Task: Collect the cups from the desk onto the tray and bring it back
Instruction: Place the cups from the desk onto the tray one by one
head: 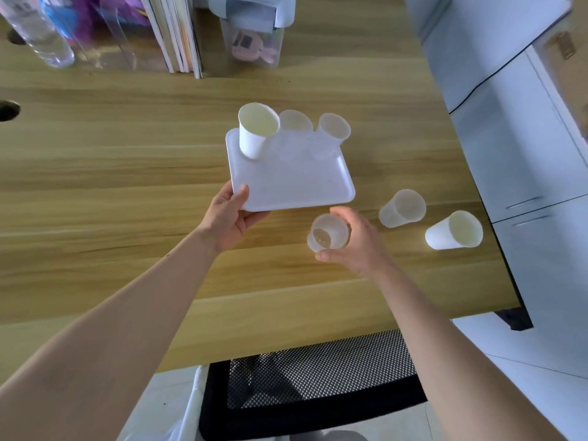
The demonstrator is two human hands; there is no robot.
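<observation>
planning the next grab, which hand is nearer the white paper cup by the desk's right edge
Right. The right hand, holding a clear cup, is just left of the white paper cup; the left hand grips the tray, farther left.

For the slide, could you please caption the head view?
Left hand holds tray bearing three cups; right hand grips a clear cup.

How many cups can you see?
6. Three stand on the tray: a white cup and two clear cups. The right hand holds one. Two stand on the desk.
</observation>
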